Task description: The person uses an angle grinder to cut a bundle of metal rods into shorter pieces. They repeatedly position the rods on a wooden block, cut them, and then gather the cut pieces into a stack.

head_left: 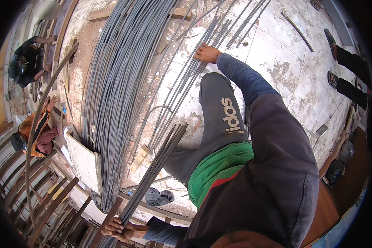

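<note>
At the lower left, my left hand [119, 230] is wrapped round a tight bundle of grey steel rods [153, 163], which slants up and to the right, its cut ends near my knee. My right hand [207, 53] reaches far forward, its fingers curled round a looser group of thin steel rods [185, 84] close to the floor. Part of what those fingers grip is hidden beneath the hand. Between this group and the left side of the view lies a big pile of long steel rods [122, 74], curving lengthwise.
A pale board [83, 159] stands against the big pile. Two people [27, 62] work at the far left beside timber beams [49, 206]. Another person's legs [351, 78] show at the right. A single rod [297, 32] and a dark cloth [159, 197] lie on the floor.
</note>
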Tool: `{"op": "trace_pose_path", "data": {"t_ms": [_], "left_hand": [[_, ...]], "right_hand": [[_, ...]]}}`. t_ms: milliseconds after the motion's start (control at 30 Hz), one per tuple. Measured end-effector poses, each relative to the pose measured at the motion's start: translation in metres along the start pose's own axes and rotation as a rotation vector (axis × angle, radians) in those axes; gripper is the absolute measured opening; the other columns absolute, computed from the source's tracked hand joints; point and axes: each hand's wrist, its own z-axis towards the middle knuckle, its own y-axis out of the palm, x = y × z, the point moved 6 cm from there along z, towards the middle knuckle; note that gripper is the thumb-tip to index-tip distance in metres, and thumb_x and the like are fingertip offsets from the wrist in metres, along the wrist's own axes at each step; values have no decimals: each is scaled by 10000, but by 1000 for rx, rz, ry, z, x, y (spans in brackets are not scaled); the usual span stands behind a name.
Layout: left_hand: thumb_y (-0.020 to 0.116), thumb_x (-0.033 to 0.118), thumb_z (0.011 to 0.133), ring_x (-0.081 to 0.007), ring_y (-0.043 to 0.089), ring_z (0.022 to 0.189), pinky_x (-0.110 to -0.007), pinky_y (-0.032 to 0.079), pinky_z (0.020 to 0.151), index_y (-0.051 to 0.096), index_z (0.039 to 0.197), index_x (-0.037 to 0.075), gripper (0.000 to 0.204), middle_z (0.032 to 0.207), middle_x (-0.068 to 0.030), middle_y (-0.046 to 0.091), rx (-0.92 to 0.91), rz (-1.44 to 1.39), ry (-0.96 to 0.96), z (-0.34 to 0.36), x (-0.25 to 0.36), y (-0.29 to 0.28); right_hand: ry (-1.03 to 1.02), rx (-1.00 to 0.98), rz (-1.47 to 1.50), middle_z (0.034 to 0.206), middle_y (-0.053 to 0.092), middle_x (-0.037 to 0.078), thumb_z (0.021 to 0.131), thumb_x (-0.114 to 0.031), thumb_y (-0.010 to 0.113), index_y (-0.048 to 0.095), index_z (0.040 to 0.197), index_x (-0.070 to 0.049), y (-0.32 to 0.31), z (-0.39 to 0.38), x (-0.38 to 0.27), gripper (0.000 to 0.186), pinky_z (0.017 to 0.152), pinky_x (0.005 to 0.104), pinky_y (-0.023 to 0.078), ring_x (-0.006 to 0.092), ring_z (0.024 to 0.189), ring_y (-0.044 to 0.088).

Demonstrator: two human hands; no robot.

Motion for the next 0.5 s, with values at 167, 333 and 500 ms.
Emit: {"op": "trace_pose_path", "data": {"t_ms": [167, 333, 500], "left_hand": [[597, 153, 966, -99, 351, 589, -288, 374, 632, 417, 930, 94, 192, 679, 12, 321, -13, 21, 22, -4, -2, 4], [577, 166, 981, -93, 346, 567, -292, 385, 635, 406, 894, 117, 199, 688, 20, 318, 71, 41, 42, -11, -1, 1], [643, 200, 943, -101, 378, 539, -305, 420, 587, 448, 878, 120, 220, 646, 11, 340, 127, 62, 93, -6, -14, -4]], "right_hand": [[-126, 171, 151, 906, 550, 74, 932, -230, 536, 516, 932, -62, -82, 57, -24, 169, 827, 365, 457, 218, 911, 580], [-135, 529, 164, 709, 521, 51, 1006, -316, 472, 474, 874, -127, -216, 110, -68, 231, 631, 389, 514, 202, 665, 604], [-231, 948, 208, 551, 442, -28, 1016, -376, 458, 461, 848, -145, -385, 116, -65, 286, 347, 239, 371, 93, 424, 455]]}}
